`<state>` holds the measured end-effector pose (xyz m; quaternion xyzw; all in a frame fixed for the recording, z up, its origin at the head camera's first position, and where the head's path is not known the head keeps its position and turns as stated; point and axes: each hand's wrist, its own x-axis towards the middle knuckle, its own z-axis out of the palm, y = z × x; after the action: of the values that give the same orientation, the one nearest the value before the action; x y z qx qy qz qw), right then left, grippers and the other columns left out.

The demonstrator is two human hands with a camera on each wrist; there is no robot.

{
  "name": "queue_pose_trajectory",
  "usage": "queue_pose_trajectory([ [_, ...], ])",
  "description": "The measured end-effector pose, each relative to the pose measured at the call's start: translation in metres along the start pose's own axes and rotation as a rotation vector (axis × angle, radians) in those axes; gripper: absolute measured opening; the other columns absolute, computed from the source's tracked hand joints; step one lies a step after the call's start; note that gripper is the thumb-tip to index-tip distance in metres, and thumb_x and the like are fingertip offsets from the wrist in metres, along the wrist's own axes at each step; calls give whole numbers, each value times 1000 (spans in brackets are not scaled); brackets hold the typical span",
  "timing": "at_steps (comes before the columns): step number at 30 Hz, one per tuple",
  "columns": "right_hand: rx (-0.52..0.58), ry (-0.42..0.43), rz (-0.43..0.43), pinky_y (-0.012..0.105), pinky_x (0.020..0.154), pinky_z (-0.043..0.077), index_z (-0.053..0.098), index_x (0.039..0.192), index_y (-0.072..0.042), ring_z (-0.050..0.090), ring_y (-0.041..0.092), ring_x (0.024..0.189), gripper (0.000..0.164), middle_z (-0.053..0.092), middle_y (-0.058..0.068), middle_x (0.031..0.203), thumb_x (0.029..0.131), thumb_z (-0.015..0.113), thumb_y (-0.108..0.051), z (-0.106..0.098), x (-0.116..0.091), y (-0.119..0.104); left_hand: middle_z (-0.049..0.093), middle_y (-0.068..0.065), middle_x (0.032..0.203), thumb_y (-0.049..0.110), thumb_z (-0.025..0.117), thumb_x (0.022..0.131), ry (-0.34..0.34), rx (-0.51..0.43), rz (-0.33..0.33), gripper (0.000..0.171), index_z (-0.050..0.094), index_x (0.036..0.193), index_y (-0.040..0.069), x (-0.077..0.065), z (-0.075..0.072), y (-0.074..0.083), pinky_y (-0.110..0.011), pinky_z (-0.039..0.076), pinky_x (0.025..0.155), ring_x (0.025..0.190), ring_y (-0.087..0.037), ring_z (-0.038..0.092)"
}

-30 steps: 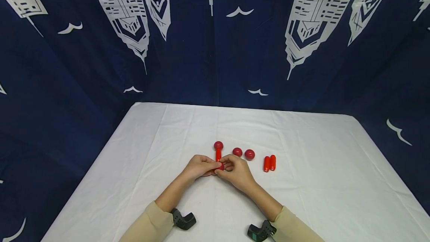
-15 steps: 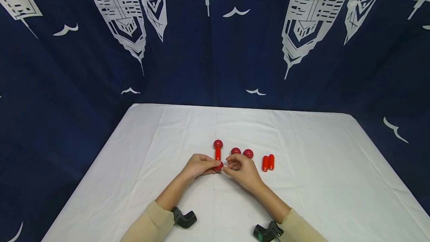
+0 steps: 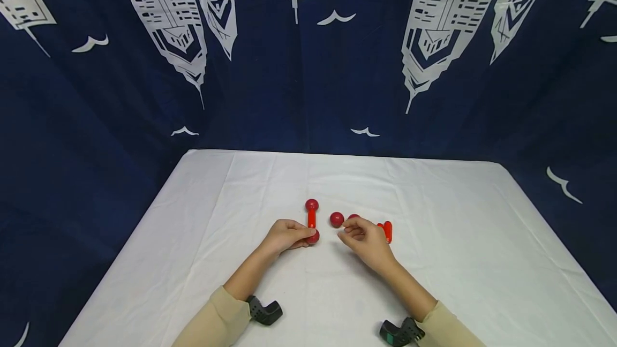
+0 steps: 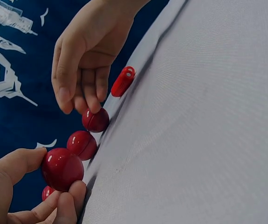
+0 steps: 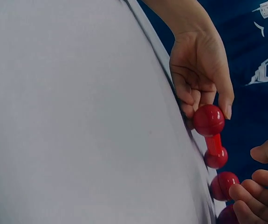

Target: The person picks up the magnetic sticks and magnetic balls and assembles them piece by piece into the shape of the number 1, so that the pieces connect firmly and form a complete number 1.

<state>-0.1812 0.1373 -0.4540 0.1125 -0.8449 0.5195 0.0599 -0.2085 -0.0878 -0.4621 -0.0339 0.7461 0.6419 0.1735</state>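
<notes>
My left hand (image 3: 285, 235) pinches the near red ball (image 3: 313, 236) of a dumbbell-shaped piece between thumb and fingers. From that ball a short red rod (image 3: 311, 219) runs away from me to a second red ball (image 3: 311, 205); the right wrist view shows this rod (image 5: 214, 143) joining both balls. My right hand (image 3: 368, 242) hovers to the right, fingers loosely bent, with nothing between them. Just beyond its fingertips lie two loose red balls, one in plain sight (image 3: 337, 219) and the other ball (image 3: 354, 217) partly covered by the hand.
Two loose red rods lie right of my right hand, one rod (image 3: 388, 232) visible and the other mostly behind the hand. A white cloth (image 3: 458, 229) covers the table. Behind it hangs a dark blue curtain (image 3: 270, 106) with white building prints. Each wrist carries a black device (image 3: 264, 310).
My right hand has let go of the near ball and moved right, toward the loose balls and rods. My left hand keeps its pinch on the ball. The view has shifted slightly.
</notes>
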Motion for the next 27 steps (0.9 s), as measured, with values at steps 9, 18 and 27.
queue_pose_trajectory([
  [9,5,106,30,19,67,52,68,99,4,63,15,76,17,66,8,86,84,74,-1,-25,-3,13,69,-4,69,20,80,82,0,8,-3,24,72,87,-2,2,1,1,-18,52,61,61,-9,63],
  [18,-86,184,83,16,65,49,68,101,4,61,14,75,19,66,9,85,86,72,-6,-51,-3,22,69,-4,69,20,80,81,4,4,-5,25,71,87,-2,6,1,1,-19,52,61,61,-9,64],
  [27,-187,228,138,19,57,48,70,99,2,59,16,74,15,66,8,83,88,70,-8,-65,-3,37,70,-4,70,21,80,82,2,5,-3,25,72,87,-2,8,1,1,-19,52,61,62,-9,64],
])
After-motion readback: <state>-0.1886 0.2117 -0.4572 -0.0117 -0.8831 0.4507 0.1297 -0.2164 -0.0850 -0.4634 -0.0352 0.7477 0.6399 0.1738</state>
